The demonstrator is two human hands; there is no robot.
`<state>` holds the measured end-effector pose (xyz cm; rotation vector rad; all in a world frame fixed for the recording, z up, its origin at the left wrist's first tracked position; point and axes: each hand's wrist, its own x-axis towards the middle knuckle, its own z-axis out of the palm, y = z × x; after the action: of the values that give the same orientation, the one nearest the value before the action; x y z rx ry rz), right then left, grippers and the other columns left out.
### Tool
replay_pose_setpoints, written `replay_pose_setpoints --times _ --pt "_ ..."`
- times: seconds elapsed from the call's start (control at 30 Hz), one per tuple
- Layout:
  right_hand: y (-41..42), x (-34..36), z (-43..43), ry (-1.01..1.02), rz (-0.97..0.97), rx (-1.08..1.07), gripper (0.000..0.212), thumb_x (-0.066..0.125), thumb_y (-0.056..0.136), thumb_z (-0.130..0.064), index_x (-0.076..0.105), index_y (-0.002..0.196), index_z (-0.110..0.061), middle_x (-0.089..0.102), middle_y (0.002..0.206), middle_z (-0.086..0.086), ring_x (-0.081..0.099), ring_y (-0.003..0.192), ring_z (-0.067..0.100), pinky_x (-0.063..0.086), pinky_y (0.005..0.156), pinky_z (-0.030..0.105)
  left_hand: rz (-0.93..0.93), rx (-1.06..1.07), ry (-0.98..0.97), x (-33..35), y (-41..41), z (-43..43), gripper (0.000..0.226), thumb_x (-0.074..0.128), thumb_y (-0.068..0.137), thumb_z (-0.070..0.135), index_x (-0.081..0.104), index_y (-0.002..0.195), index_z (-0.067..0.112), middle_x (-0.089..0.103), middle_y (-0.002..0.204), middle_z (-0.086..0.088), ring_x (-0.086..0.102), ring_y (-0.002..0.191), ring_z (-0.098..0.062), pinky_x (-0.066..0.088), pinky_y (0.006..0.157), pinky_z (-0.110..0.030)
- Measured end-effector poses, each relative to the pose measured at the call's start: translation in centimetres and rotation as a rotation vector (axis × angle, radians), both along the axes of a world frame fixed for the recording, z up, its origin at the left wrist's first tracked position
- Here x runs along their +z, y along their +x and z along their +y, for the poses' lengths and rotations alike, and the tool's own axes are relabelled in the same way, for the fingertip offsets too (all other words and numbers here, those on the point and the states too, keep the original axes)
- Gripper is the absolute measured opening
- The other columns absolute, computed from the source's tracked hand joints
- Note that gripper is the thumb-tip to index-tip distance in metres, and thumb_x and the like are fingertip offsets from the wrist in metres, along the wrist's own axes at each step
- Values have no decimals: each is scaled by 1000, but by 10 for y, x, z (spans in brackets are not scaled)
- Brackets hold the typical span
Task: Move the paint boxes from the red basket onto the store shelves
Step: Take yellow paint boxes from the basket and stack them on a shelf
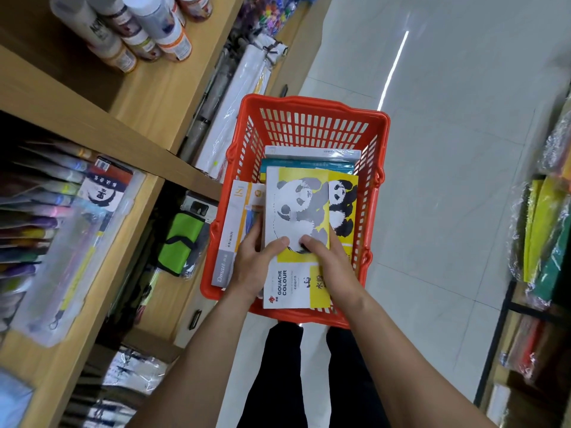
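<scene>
A red basket (312,118) stands on the floor in front of my legs. On top of the boxes inside lies a white and yellow panda gouache box (304,205). My left hand (253,267) grips its left edge, thumb on the lid. My right hand (332,270) grips its right side, thumb on top. A white and grey paint box (236,223) leans at the basket's left wall. Behind the panda box lie a teal box (309,164) and a white box (312,152). Wooden store shelves (154,97) run along the left.
Spray cans (145,29) fill the upper left shelf, and a clear bin of paint tubes (61,230) sits below. A green pouch (182,242) and wrapped paper rolls (234,97) line the shelf edge. Wrapped coloured sheets (547,236) stand on the right. Tiled floor lies beyond.
</scene>
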<state>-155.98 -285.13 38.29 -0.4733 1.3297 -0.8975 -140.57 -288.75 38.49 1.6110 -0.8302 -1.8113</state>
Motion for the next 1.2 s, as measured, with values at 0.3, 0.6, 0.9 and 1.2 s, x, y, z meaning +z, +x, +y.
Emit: replay_pose_setpoints --times 0.3,0.6,0.9,1.2 --pt "3 1 -7 28 -12 60 72 73 84 -45 42 148 -49 67 138 -6 69 122 21 59 97 44 9 51 -14 7 11 4 67 77 72 37 61 136 28 76 121 -3 73 108 -29 59 89 -46" --pt "1 39 -18 -110 -17 170 84 74 94 -19 27 158 -44 67 140 -8 67 125 17 57 98 34 17 74 -79 32 18 12 59 75 78 35 61 135 30 74 124 -2 73 109 -27 60 81 -35" --pt "11 116 -8 -222 58 201 70 77 92 -13 44 147 -41 74 127 -8 74 111 17 61 92 35 19 215 -126 106 24 36 58 75 69 38 66 125 24 79 109 -1 77 90 -19 58 65 -25" --pt "9 210 21 -326 -60 399 71 82 83 -25 50 143 -43 76 124 0 78 101 27 64 75 36 -84 412 -256 215 20 104 55 76 68 44 69 121 32 79 110 -3 76 97 -30 60 87 -51"
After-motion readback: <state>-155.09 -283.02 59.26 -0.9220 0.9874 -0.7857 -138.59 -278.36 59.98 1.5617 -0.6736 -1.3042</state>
